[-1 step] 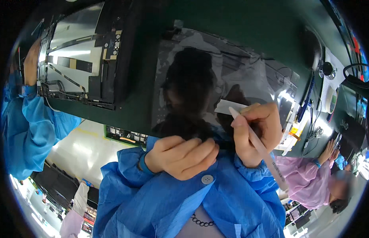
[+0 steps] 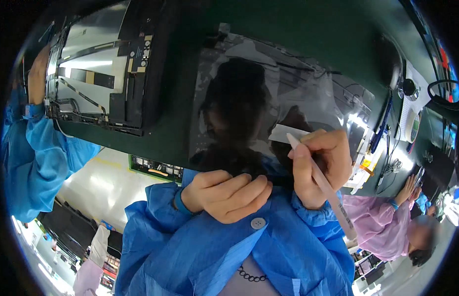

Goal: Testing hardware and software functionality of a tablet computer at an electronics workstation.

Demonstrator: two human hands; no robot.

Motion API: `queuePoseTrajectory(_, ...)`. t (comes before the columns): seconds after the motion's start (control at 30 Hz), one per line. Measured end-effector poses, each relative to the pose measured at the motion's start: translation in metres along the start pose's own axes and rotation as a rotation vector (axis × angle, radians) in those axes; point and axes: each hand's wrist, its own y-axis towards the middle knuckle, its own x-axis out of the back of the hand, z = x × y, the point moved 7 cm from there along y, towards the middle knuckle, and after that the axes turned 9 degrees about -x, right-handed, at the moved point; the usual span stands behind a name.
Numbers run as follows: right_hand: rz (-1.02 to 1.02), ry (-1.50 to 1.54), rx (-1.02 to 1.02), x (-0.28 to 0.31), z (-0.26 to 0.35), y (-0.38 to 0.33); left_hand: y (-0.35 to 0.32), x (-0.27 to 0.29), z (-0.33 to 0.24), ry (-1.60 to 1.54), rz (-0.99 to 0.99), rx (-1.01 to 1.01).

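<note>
A large dark glossy screen panel lies in front of me, covered with reflections and partly with clear film. At its near edge my left hand is closed, with curled fingers against the rim; the fingertips are hidden. My right hand pinches a slim white pen-shaped stick with a tapered tip. That tip rests on or just above a small pale strip on the panel's right part; contact cannot be made out.
On the left is an opened device with ribbon cables, beside another person's blue sleeve. A green-edged tray with parts sits below the table edge. Tools and cables lie on the right, and a co-worker in pink sits beyond.
The panel, the pale strip and the stick's tip have shifted very slightly to the right. Both hands keep their hold.
</note>
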Motion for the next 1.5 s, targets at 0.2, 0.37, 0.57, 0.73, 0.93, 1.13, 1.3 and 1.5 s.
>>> queuePoseTrajectory(0.2, 0.060, -0.183, 0.062, -0.011, 0.005, -0.002, -0.021, -0.011, -0.012, 0.263, -0.210, -0.139)
queuePoseTrajectory(0.37, -0.032, -0.144, 0.051, -0.004, 0.003, -0.001, -0.017, -0.013, -0.010, 0.229, -0.090, -0.041)
queuePoseTrajectory(0.57, 0.047, -0.187, 0.093, -0.006, 0.007, -0.002, -0.019, -0.014, -0.011, 0.317, -0.194, -0.107)
queuePoseTrajectory(0.73, -0.004, -0.118, 0.077, -0.004, 0.001, -0.003, -0.019, -0.015, -0.010, 0.312, -0.187, -0.094)
queuePoseTrajectory(0.93, -0.025, -0.178, 0.056, -0.002, 0.002, -0.004, -0.021, -0.016, -0.010, 0.316, -0.161, -0.042)
queuePoseTrajectory(1.13, -0.028, -0.191, 0.081, 0.000, 0.004, -0.007, -0.020, -0.014, -0.010, 0.292, -0.136, -0.028)
queuePoseTrajectory(1.3, 0.049, -0.215, 0.112, -0.004, 0.004, -0.009, -0.019, -0.016, -0.007, 0.256, -0.100, 0.059)
queuePoseTrajectory(1.5, 0.042, -0.178, 0.081, -0.003, 0.004, -0.007, -0.021, -0.015, -0.010, 0.302, -0.146, -0.027)
